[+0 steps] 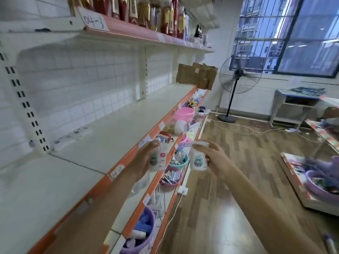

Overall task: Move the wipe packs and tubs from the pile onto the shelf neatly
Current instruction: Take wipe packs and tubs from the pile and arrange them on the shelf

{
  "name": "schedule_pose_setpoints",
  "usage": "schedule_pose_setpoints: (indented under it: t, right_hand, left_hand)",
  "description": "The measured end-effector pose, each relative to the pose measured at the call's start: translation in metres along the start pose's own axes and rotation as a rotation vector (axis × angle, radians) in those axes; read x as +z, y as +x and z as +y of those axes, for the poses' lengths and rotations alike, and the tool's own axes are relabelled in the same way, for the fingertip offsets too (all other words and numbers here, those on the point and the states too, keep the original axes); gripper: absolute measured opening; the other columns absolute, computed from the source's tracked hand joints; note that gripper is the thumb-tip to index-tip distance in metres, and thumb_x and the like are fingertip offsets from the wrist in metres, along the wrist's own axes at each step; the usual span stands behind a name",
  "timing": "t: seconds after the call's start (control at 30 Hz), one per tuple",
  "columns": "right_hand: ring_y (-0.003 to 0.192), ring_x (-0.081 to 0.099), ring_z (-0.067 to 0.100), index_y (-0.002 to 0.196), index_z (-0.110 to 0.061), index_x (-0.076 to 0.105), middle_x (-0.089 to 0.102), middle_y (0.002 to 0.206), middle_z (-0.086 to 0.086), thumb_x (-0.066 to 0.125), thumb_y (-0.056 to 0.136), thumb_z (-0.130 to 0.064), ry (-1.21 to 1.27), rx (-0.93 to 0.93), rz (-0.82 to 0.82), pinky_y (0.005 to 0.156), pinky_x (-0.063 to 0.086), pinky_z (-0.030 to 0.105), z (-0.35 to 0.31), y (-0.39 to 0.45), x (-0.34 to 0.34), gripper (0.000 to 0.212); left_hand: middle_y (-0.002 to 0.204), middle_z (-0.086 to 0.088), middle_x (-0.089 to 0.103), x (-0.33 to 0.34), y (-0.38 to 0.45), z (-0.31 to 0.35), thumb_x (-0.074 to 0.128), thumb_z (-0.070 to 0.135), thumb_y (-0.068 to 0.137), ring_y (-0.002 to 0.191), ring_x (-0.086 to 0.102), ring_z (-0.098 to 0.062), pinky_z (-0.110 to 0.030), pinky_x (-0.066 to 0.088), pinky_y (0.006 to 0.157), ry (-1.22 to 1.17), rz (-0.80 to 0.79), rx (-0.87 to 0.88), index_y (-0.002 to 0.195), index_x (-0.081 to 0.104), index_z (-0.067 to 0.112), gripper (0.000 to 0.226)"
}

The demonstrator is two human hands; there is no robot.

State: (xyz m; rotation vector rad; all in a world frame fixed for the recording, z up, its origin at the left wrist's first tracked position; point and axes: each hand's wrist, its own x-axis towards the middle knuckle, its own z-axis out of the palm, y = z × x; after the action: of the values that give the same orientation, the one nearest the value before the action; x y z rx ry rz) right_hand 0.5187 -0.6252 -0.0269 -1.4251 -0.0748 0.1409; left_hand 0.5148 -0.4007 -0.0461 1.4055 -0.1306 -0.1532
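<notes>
Carrying step: the left hand (145, 160) grasps a wipe pack (159, 158) and the right hand (213, 158) a tub (199, 158), mid-frame; next, stand both neatly on the shelf (102, 132) at left.

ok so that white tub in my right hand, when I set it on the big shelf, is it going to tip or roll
The white tub looks taller than it is wide, so it may tip if nudged. Its round body would probably roll once on its side. The right hand carries it by fingertips alone, so it seems light. The shelf looks flat, so upright it should stand.
</notes>
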Motion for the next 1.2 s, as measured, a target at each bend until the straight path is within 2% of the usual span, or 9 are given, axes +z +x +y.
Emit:
schedule_pose_setpoints:
  t: [0.17, 0.27, 0.47, 0.57, 0.63, 0.73, 0.9, 1.03, 1.2]
  right_hand:
    - [0.070, 0.066, 0.015, 0.112, -0.010, 0.055, 0.066, 0.091, 0.006, 0.067, 0.082, -0.012, -0.069, -0.003, 0.034, 0.058, 0.051, 0.026, 0.004, 0.016, -0.016, 0.033]
    - [0.068, 0.065, 0.013, 0.116, -0.009, 0.053, 0.064, 0.091, 0.005, 0.065, 0.084, -0.014, -0.057, 0.009, 0.075, 0.054, 0.049, 0.023, 0.005, 0.052, -0.036, 0.035]
    - [0.077, 0.064, 0.020, 0.119, -0.009, 0.050, 0.063, 0.093, 0.009, 0.068, 0.079, -0.023, -0.099, 0.015, 0.067, 0.061, 0.048, 0.029, -0.002, 0.154, -0.053, 0.046]
    - [0.086, 0.063, 0.025, 0.119, -0.011, 0.050, 0.062, 0.101, 0.012, 0.070, 0.066, -0.034, -0.129, 0.002, 0.005, 0.070, 0.047, 0.033, -0.017, 0.213, -0.043, 0.061]
    - [0.088, 0.062, 0.025, 0.119, -0.011, 0.052, 0.062, 0.102, 0.012, 0.069, 0.069, -0.030, -0.143, -0.005, -0.052, 0.069, 0.047, 0.033, -0.026, 0.254, -0.030, 0.057]
    - [0.093, 0.060, 0.024, 0.123, -0.008, 0.050, 0.060, 0.107, 0.012, 0.067, 0.075, -0.019, -0.145, -0.022, -0.150, 0.069, 0.047, 0.032, -0.030, 0.311, -0.007, 0.052]
    - [0.087, 0.059, 0.019, 0.119, -0.012, 0.052, 0.057, 0.102, 0.009, 0.067, 0.077, -0.016, -0.139, -0.003, -0.292, 0.068, 0.050, 0.031, -0.019, 0.394, 0.047, 0.045]
    - [0.096, 0.056, 0.020, 0.121, -0.015, 0.053, 0.056, 0.114, 0.012, 0.071, 0.075, -0.023, -0.194, -0.019, -0.442, 0.093, 0.045, 0.040, -0.010, 0.454, 0.092, 0.049]
    - [0.090, 0.057, 0.014, 0.121, -0.012, 0.055, 0.058, 0.110, 0.009, 0.072, 0.057, -0.032, -0.213, -0.021, -0.639, 0.071, 0.043, 0.023, -0.009, 0.524, 0.142, 0.069]
  left_hand:
    - [0.100, -0.022, 0.060, 0.001, 0.037, -0.003, 0.066, 0.039, 0.068, 0.088, 0.061, -0.032, -0.040, 0.053, 0.070, -0.007, 0.041, 0.004, 0.113, 0.050, 0.007, 0.057]
    - [0.114, -0.023, 0.059, -0.004, 0.086, -0.009, 0.075, 0.044, 0.057, 0.105, 0.057, -0.038, -0.051, 0.047, 0.090, 0.010, 0.046, -0.013, 0.114, 0.054, 0.011, 0.070]
    - [0.100, -0.012, 0.063, -0.024, 0.180, -0.006, 0.071, 0.031, 0.064, 0.095, 0.060, -0.031, -0.044, 0.047, 0.089, -0.002, 0.123, -0.003, 0.100, 0.058, 0.019, 0.040]
    - [0.098, -0.009, 0.061, -0.040, 0.222, 0.005, 0.070, 0.021, 0.077, 0.084, 0.059, -0.018, -0.024, 0.050, 0.070, 0.020, 0.226, 0.014, 0.101, 0.056, 0.017, 0.028]
    - [0.098, -0.007, 0.060, -0.058, 0.246, 0.014, 0.067, 0.018, 0.080, 0.081, 0.058, -0.014, -0.021, 0.048, 0.065, 0.015, 0.294, 0.031, 0.106, 0.055, 0.015, 0.029]
    - [0.103, -0.006, 0.061, -0.091, 0.272, 0.025, 0.073, 0.027, 0.064, 0.089, 0.058, -0.016, -0.029, 0.043, 0.082, 0.027, 0.400, 0.064, 0.099, 0.059, 0.021, 0.038]
    - [0.114, -0.009, 0.059, -0.147, 0.289, 0.027, 0.073, 0.024, 0.074, 0.093, 0.059, -0.017, -0.024, 0.044, 0.080, 0.065, 0.585, 0.073, 0.111, 0.056, 0.016, 0.041]
    - [0.123, -0.012, 0.057, -0.188, 0.299, 0.027, 0.073, 0.028, 0.076, 0.097, 0.056, -0.021, -0.029, 0.043, 0.086, 0.134, 0.744, 0.071, 0.110, 0.055, 0.019, 0.039]
    - [0.126, -0.006, 0.054, -0.226, 0.317, 0.032, 0.069, 0.027, 0.081, 0.110, 0.056, -0.016, -0.025, 0.046, 0.090, 0.173, 0.917, 0.073, 0.112, 0.056, 0.022, 0.035]
